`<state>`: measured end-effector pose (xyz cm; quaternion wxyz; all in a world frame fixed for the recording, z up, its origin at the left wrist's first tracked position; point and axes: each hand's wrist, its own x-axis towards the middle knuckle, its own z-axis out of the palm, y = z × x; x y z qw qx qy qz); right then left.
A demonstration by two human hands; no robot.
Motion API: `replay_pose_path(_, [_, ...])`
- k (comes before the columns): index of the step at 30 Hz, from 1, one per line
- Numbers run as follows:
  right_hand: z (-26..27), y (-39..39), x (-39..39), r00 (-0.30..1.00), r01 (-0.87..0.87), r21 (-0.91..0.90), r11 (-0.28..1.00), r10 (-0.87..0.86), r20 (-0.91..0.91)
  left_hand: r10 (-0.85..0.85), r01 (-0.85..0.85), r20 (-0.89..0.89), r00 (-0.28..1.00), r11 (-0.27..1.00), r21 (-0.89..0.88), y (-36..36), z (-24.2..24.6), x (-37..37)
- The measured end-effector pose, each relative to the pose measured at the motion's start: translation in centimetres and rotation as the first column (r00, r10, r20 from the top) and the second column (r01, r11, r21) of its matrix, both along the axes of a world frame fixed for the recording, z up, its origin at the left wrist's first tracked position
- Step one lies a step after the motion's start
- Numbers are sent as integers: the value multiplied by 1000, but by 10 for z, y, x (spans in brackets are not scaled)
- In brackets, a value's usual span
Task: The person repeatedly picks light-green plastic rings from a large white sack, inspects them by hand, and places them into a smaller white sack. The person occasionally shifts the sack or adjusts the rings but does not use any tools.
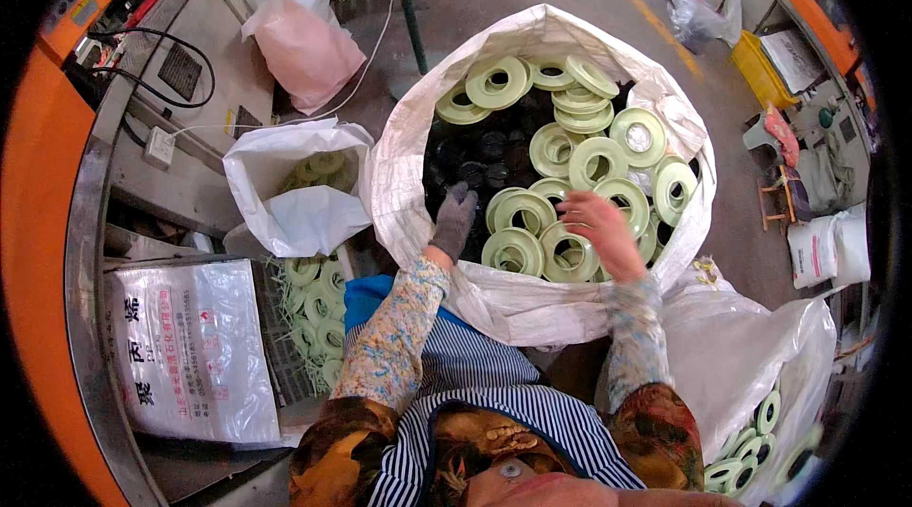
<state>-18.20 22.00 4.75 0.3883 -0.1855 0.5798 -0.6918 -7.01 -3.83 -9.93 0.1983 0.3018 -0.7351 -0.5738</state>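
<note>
In front of me stands a large white woven sack (406,172), its mouth wide apart. Inside lie dark round parts (491,143), with pale green plastic flanged rings (597,163) heaped on top, mostly to the right. My left hand (453,222), in a grey glove, reaches over the near left rim to the dark parts; whether its fingertips grip one is hidden. Bare and motion-blurred, my right hand (604,230) is above the rings near the sack's right front, its fingers pointing left and somewhat apart. I see nothing held in it.
A smaller white sack (313,218) with rings stands left. More green rings (313,314) and scraps lie below it, beside a printed plastic bag (192,350). At lower right, an open plastic sack (727,343) contains rings; one ring (799,456) there is blurred. Orange machinery (43,222) borders the left.
</note>
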Motion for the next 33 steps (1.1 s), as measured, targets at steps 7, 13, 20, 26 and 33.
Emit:
replay_pose_path(7, [-86,-125,-41,3,270,647,713,671,-741,-232,231,10,973,971,68,31,-7,24])
replay_pose_path(13, [-116,-161,-69,-40,384,683,622,750,-660,-86,123,118,989,928,-353,57,-12,-16])
replay_pose_path(20, [-110,-179,-76,-88,400,799,449,887,-453,-97,96,-2,995,978,184,54,-45,1])
replay_pose_path(26, [-103,-160,-81,-89,495,288,820,378,-922,286,-99,-170,943,729,677,37,-5,20])
replay_pose_path(33, [-42,-129,-3,58,116,334,936,329,-943,182,198,-478,859,743,639,30,18,40])
